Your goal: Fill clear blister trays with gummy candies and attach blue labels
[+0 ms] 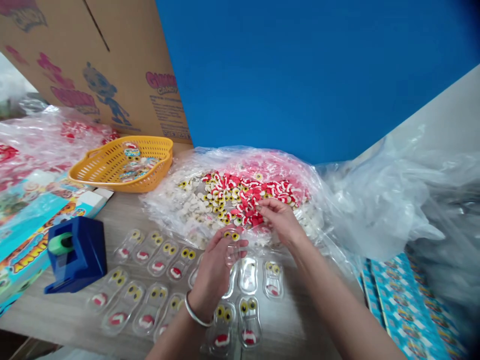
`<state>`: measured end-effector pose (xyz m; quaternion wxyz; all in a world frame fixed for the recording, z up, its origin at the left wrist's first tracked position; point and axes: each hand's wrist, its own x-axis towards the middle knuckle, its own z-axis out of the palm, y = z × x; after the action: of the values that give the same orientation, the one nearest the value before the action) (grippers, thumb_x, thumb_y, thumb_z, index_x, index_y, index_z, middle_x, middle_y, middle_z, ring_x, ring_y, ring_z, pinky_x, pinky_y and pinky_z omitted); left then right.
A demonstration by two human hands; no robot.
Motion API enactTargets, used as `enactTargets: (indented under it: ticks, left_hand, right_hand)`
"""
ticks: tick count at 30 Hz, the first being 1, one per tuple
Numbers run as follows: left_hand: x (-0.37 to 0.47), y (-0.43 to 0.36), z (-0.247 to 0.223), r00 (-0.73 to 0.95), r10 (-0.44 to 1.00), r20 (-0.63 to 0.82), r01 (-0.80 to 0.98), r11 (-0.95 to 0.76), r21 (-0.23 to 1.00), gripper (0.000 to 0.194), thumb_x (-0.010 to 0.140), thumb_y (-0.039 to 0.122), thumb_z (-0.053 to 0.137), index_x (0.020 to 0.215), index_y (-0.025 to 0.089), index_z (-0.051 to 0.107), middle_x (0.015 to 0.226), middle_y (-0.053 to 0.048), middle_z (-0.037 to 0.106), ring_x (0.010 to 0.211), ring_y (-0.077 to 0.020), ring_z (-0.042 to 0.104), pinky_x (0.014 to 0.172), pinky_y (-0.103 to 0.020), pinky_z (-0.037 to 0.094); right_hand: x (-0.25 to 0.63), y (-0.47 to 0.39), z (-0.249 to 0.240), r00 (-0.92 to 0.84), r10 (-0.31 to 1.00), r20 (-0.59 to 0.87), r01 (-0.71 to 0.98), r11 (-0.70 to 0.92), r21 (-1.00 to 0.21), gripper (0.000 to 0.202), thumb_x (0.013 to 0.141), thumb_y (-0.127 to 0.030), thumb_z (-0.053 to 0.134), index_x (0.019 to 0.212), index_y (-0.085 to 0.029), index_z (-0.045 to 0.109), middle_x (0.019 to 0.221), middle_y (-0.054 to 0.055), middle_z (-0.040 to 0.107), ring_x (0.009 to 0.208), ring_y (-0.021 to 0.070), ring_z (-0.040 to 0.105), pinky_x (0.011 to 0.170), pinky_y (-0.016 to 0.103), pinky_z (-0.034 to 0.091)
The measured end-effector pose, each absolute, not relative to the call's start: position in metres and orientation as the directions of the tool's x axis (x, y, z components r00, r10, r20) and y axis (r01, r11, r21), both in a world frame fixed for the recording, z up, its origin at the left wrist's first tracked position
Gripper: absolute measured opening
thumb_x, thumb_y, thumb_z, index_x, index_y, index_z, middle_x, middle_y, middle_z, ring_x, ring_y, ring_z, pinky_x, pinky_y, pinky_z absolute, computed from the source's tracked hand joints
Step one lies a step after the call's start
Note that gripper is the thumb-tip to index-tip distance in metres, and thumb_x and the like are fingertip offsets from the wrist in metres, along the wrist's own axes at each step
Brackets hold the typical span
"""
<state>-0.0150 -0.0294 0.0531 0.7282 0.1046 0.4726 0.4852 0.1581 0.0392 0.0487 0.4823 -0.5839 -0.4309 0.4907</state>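
Note:
My left hand (215, 262) is closed around a clear plastic blister tray (232, 255), held up in front of the candy heap; two yellow gummy eyes (231, 235) sit at its top end. My right hand (279, 215) is at the heap's front, thumb and fingers pinched together; whatever may be between them is too small to make out. Under it, an opened clear bag (172, 210) holds red-and-white gummy teeth (277, 189), yellow gummy eyes (221, 200) and pale pieces. Several blister trays (249, 320) lie in rows on the table, most with two eyes and one set of teeth.
Left of the trays stands a blue tape dispenser (80, 255). Behind it, a yellow basket (150, 182) holds small packs. A cardboard box (131, 60) and a blue panel (300, 75) rise at the back. Printed blue sheets (401, 300) and clear plastic bags (386, 200) are at right.

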Motion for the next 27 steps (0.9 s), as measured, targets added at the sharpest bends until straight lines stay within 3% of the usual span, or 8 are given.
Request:
enactTargets:
  ticks: [3,5,9,13,17,21,27]
  left_hand:
    - [-0.015,-0.028,0.054,0.134,0.805,-0.578,-0.636,0.517,0.573,0.037,0.076,0.035,0.074,0.107,0.018,0.064,0.115,-0.011,0.069,0.083,-0.0211,0.071,0.072,-0.032,0.054]
    - [-0.015,-0.029,0.056,0.186,0.806,-0.561,-0.665,0.524,0.532,0.037,0.079,0.04,0.071,0.109,0.019,0.064,0.116,-0.011,0.068,0.089,-0.0236,0.071,0.074,-0.034,0.054]
    - [-0.009,-0.037,0.063,0.264,0.828,-0.496,-0.662,0.529,0.531,0.038,0.084,0.049,0.066,0.109,0.02,0.065,0.118,-0.01,0.068,0.096,-0.0248,0.068,0.076,-0.035,0.054]
    - [0.003,-0.055,0.071,0.346,0.806,-0.479,-0.633,0.578,0.515,0.044,0.086,0.054,0.062,0.113,0.019,0.066,0.113,-0.012,0.07,0.097,-0.0255,0.067,0.077,-0.034,0.054]
    - [0.017,-0.079,0.075,0.388,0.773,-0.503,-0.605,0.625,0.493,0.044,0.09,0.052,0.058,0.116,0.017,0.066,0.113,-0.012,0.071,0.102,-0.027,0.067,0.081,-0.035,0.053]
    - [0.032,-0.105,0.076,0.451,0.734,-0.508,-0.546,0.677,0.494,0.043,0.091,0.052,0.057,0.116,0.018,0.066,0.113,-0.011,0.071,0.103,-0.0269,0.067,0.083,-0.036,0.053]
    - [0.07,-0.134,0.081,0.511,0.638,-0.576,-0.396,0.77,0.501,0.032,0.094,0.04,0.054,0.109,0.015,0.068,0.106,-0.011,0.073,0.097,-0.0241,0.07,0.081,-0.033,0.056]
  right_hand:
    - [0.158,0.033,0.056,0.139,0.966,-0.216,-0.049,-0.211,-0.976,0.031,0.062,-0.046,0.08,0.077,-0.02,0.07,0.061,-0.004,0.062,0.049,0.0113,0.052,0.048,0.024,0.042]
    - [0.156,0.02,0.063,0.061,0.98,-0.19,-0.002,-0.19,-0.982,0.027,0.067,-0.043,0.078,0.082,-0.021,0.072,0.064,-0.003,0.065,0.053,0.0123,0.055,0.052,0.025,0.045]
    - [0.151,-0.027,0.081,-0.189,0.982,0.021,0.333,0.084,-0.939,0.016,0.088,-0.027,0.062,0.096,-0.025,0.075,0.088,0.002,0.072,0.081,0.0176,0.066,0.075,0.032,0.052]
    - [0.146,-0.075,0.09,-0.332,0.936,0.113,0.612,0.305,-0.729,0.025,0.094,-0.014,0.054,0.103,-0.026,0.073,0.098,0.005,0.071,0.096,0.0201,0.064,0.086,0.034,0.051]
    - [0.151,-0.112,0.088,-0.312,0.943,0.119,0.743,0.32,-0.587,0.018,0.094,-0.014,0.056,0.099,-0.023,0.07,0.099,0.006,0.071,0.096,0.0225,0.064,0.086,0.035,0.051]
    - [0.163,-0.145,0.083,-0.238,0.955,0.176,0.802,0.295,-0.52,0.018,0.095,-0.017,0.054,0.097,-0.024,0.071,0.103,0.008,0.069,0.096,0.0215,0.064,0.083,0.033,0.053]
    - [0.186,-0.195,0.078,-0.143,0.954,0.265,0.869,0.25,-0.428,0.019,0.097,-0.024,0.055,0.092,-0.023,0.072,0.092,0.006,0.069,0.089,0.0213,0.064,0.077,0.032,0.054]
